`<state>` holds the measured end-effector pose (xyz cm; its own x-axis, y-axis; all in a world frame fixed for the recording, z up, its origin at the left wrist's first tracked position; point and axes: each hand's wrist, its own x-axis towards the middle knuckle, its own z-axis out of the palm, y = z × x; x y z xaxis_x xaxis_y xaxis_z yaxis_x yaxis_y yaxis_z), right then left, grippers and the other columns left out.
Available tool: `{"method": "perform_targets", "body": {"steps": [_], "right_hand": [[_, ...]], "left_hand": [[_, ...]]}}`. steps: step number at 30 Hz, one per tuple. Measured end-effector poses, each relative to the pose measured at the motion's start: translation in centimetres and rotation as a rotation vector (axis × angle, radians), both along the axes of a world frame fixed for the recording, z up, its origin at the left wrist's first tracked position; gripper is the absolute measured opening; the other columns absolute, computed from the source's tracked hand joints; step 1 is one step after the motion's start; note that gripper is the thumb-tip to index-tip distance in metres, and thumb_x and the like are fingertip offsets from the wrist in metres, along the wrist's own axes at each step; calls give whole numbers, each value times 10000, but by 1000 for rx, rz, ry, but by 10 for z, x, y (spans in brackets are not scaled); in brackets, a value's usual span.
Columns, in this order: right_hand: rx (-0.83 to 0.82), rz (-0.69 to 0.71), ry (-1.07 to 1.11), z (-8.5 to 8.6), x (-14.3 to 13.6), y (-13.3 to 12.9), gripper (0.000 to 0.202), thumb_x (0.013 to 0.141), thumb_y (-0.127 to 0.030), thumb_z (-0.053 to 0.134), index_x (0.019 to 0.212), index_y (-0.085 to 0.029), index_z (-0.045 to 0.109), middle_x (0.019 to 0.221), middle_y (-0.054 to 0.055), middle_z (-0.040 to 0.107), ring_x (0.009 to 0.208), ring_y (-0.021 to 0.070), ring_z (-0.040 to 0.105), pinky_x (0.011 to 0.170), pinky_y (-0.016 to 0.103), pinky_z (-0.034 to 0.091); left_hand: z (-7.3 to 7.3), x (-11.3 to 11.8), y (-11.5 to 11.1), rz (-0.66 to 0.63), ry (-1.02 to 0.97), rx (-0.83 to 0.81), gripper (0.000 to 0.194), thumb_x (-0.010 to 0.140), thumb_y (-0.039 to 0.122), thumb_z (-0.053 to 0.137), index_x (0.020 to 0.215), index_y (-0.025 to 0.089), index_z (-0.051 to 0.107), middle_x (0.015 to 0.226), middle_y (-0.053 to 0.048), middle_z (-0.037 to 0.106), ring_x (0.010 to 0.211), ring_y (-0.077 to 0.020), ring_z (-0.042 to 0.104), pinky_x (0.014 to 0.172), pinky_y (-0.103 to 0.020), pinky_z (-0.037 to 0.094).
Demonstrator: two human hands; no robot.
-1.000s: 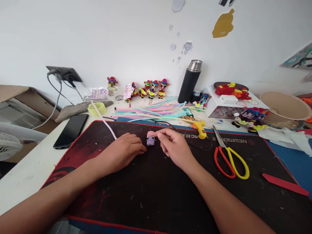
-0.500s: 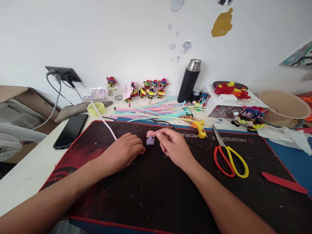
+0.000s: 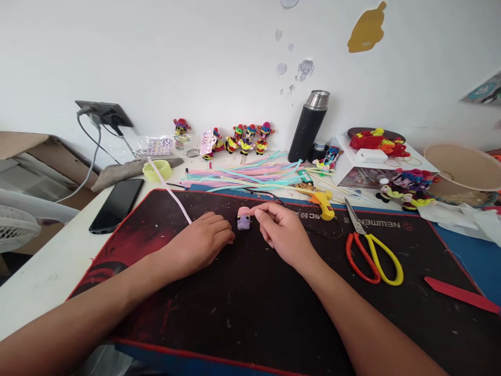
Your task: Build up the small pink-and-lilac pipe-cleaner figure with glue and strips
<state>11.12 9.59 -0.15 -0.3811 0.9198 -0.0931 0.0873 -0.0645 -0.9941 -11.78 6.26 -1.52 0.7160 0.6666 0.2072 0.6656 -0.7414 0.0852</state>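
Note:
A small pink and purple fuzzy figure [image 3: 243,219] stands upright on the black mat [image 3: 219,318], between my two hands. The index fingertip of my right hand [image 3: 279,227] is at the figure's upper right side, and its other fingers are curled. My left hand [image 3: 201,240] rests palm down on the mat, left of the figure and apart from it, with its fingertips bent and partly hidden. A pale lilac pipe cleaner [image 3: 172,193] sticks out beyond my left hand; whether that hand holds it is hidden.
Scissors [image 3: 364,235], a yellow glue gun [image 3: 324,204] and a red strip [image 3: 462,294] lie at the right. Pastel pipe cleaners [image 3: 250,175], small figures [image 3: 265,138] and a black flask [image 3: 309,128] are behind. A phone [image 3: 116,205] lies left.
The camera view has shifted slightly, so the scene sits a little further right. Both hands and the small figure keep nearly the same places on the mat.

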Motion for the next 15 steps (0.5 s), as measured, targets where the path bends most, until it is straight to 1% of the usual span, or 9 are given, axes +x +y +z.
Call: {"method": "perform_targets", "body": {"steps": [4,8,15], "right_hand": [[22,10,-13,-2,1,0,348,1001,-416,565,1105,-162,779,542,-68,459,463,111,380,452,243,303],[25,10,-18,-7,0,0,335,1004,-416,563,1082,-160,767,530,-73,458,453,105,376,452,240,303],[44,5,-30,-8,-1,0,305,993,-411,575,1043,-169,753,527,-73,465,456,107,387,454,238,318]], "left_hand": [[-2,0,-1,-3,-23,-25,269,1070,149,443,988,155,699,944,-75,722,858,-222,620,813,-358,451],[-4,-2,0,16,-79,-42,249,1067,168,475,974,173,705,928,-59,733,854,-211,644,815,-345,456],[3,-7,3,-12,-130,-98,251,1055,153,498,1016,192,743,964,-45,770,866,-197,692,826,-342,476]]}}
